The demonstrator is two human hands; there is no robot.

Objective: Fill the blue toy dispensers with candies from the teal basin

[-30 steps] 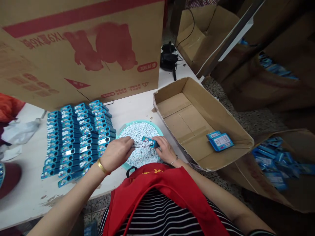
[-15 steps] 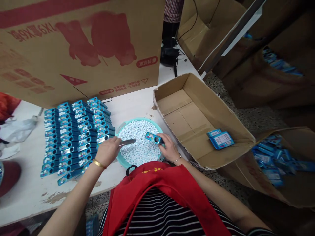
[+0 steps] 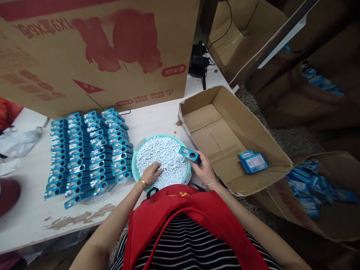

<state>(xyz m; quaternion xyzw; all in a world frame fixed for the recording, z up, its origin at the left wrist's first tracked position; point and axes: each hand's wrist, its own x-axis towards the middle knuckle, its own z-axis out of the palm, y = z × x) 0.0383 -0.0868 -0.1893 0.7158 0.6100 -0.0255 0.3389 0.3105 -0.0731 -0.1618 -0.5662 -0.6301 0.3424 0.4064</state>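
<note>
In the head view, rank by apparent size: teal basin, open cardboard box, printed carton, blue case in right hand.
Largest to smallest: printed carton (cropped by the frame), open cardboard box, teal basin, blue case.

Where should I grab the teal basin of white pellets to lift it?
Take the teal basin by its two slotted rim handles, far-left and near-right, one from each side. It is round, shallow and heaped with white pellets, so a level two-sided grip probably suits best. The right hand, holding a blue case, is beside the near-right handle.
</note>
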